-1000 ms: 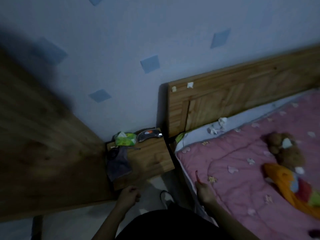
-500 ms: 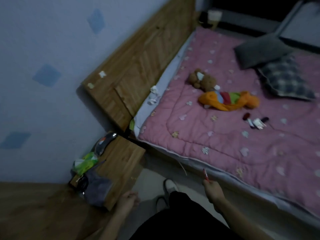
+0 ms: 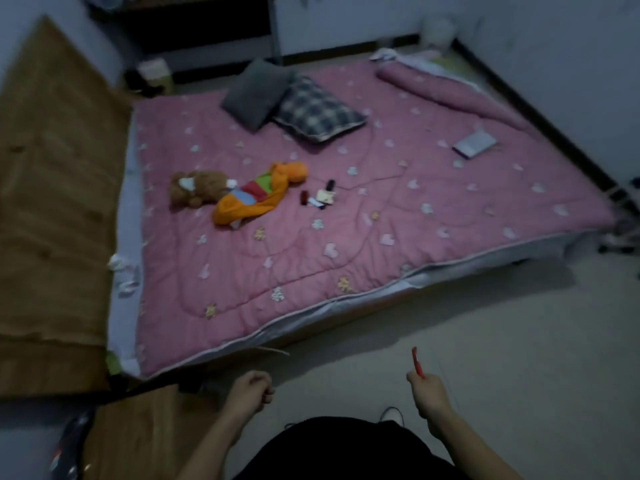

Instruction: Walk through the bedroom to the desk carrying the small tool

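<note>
Here, a dim bedroom is seen from above, through a camera worn on a person's head, with both bare forearms reaching out over a pale floor (image 3: 485, 341) at the near edge. The right hand (image 3: 427, 393) is curled round the lower end of a slim red stick-like object (image 3: 417, 362), which points upward out of the fist; what exactly it is cannot be told in the low light. The left hand (image 3: 251, 393) hangs above the floor just near the bed's near corner, its fingers curled into a loose fist with nothing visible inside it. Beyond the hands lies a low bed covered by a pink quilt (image 3: 381, 220) with small pale patterns. On the quilt, toward the left, a brown teddy bear (image 3: 197, 190) lies touching an orange soft toy (image 3: 259, 195). Just to the right of these sits a small cluster of dark and white items (image 3: 320, 197), too small to identify. At the far side of the bed a grey pillow (image 3: 256, 93) leans beside a checked pillow (image 3: 317, 110). Far to the right on the quilt rests a flat pale book-like object (image 3: 474, 143). A wooden headboard (image 3: 52, 202) runs along the left side, and a wooden bedside cabinet (image 3: 145, 434) stands at the near left.
</note>
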A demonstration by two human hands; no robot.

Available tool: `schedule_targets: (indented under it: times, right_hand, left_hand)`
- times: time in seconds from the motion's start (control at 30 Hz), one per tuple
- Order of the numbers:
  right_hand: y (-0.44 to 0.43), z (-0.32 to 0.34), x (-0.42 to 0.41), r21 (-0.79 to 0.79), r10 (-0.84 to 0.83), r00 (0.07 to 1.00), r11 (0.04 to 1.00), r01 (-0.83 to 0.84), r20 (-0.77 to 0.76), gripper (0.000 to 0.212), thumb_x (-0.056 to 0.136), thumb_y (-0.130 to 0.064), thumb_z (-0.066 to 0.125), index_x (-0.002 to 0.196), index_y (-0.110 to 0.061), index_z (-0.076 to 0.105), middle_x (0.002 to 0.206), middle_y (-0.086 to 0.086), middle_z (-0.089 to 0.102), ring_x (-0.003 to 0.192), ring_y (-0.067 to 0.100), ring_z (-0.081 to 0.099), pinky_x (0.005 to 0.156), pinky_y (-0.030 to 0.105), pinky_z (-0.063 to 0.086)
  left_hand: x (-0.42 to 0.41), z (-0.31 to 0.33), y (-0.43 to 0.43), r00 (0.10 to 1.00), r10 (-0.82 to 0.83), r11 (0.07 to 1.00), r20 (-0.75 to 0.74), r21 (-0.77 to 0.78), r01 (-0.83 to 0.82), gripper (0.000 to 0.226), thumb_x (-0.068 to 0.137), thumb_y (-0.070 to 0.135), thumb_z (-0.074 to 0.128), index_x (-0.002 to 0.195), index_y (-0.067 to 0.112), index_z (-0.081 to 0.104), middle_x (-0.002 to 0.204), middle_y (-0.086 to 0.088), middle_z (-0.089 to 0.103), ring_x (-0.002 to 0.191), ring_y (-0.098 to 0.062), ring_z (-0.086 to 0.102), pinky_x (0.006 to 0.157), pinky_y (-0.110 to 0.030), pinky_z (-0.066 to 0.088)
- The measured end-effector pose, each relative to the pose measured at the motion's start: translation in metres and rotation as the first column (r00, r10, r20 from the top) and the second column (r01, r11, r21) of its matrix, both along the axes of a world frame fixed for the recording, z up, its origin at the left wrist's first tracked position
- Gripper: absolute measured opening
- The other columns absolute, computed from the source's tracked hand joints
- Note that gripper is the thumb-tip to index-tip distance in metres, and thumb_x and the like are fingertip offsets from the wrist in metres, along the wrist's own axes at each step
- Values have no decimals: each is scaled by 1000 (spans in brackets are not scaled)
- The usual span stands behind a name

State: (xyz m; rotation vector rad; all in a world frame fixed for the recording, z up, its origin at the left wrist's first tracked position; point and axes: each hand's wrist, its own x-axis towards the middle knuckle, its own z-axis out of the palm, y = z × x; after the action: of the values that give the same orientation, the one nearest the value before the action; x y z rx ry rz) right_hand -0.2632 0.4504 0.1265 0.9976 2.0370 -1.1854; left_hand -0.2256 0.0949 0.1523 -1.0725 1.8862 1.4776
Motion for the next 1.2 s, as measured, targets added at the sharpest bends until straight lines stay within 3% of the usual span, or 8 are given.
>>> schedule_targets:
  times: [0.1,0.17,0.23,0.37,0.57,0.83,1.03,1.2]
  right_hand:
    - [58,-1,20,-15,-152,988,988,152,6,26,91,-14,50,93,-22,25,48,-2,32,41,15,28,41,23,21]
    - [97,-7,36,-13,-230,973,973,231,13,24,90,-14,51,84,-24,30,47,-1,31,40,15,29,43,23,20]
    - [134,-14,52,-9,-286,957,958,286,46,20,90,-14,52,72,-13,44,46,-1,31,38,15,29,44,23,19]
    - [204,-21,87,-9,-421,906,907,422,48,25,93,-14,54,69,-9,48,45,2,33,33,14,31,37,17,18]
    - [272,-28,134,-79,-691,719,715,695,70,22,97,-19,53,78,-7,55,45,1,33,34,12,27,40,20,19]
    - [326,-33,118,-153,-835,541,525,837,99,27,96,-21,55,71,-15,48,43,-3,34,32,12,27,40,19,18]
    - [412,-26,47,-187,-867,497,485,854,21,27,96,-21,56,73,-18,42,45,-4,34,34,12,26,40,19,18]
    - [488,-19,-9,-157,-863,505,498,853,6,29,97,-22,56,72,-17,44,46,-3,34,35,12,26,41,20,18]
  left_hand:
    - [-40,-2,51,988,-147,989,-44,-23,146,14,95,7,52,88,6,64,71,-12,64,54,-20,54,50,-23,35]
    - [-64,-2,93,970,-236,972,-60,-28,235,14,96,8,52,87,7,64,73,-12,66,54,-19,56,50,-23,37]
    - [-85,-3,139,941,-329,944,-78,-31,328,14,96,9,52,86,11,63,74,-11,66,55,-19,58,51,-24,38]
    - [-116,-14,229,863,-495,869,-97,-53,492,13,95,8,53,87,11,62,71,-10,65,52,-17,55,52,-24,37]
    - [-144,-26,333,726,-683,730,-84,-53,681,9,95,9,55,90,9,63,69,-10,63,52,-18,53,53,-25,40]
    - [-193,-39,423,536,-844,536,-4,-49,843,9,95,14,55,93,10,63,73,-9,65,60,-19,56,55,-26,41]
    - [-246,-56,490,560,-827,559,57,-27,828,16,94,8,52,82,5,62,66,-11,61,54,-21,52,52,-25,34]
    - [-303,-53,567,591,-803,594,77,7,805,32,93,2,45,64,14,49,53,-4,50,44,-17,43,52,-23,27]
